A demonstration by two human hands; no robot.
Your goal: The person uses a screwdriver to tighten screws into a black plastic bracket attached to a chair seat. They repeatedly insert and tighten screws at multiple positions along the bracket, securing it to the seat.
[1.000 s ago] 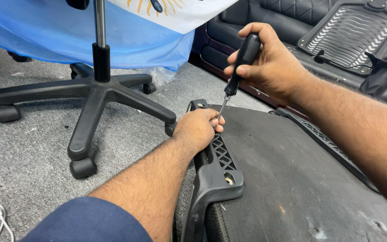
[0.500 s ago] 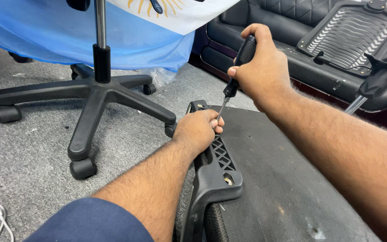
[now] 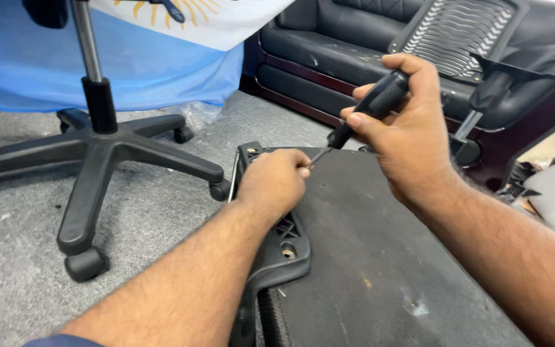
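Both hands work at the seat (image 3: 380,270), which lies underside up. Right hand (image 3: 412,132) grips a screwdriver (image 3: 370,109), its tip slanting toward 7 o'clock to the left hand (image 3: 274,180). That hand is closed over the black bracket (image 3: 281,247) at the seat's 9 o'clock edge. Chair base (image 3: 97,154) stands on the carpet at 9 o'clock.

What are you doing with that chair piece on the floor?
A person's right hand grips a black-handled screwdriver, its tip angled down to the left hand. The left hand rests on a black plastic bracket at the edge of an upturned chair seat. A wheeled chair base stands on the grey carpet beside it.
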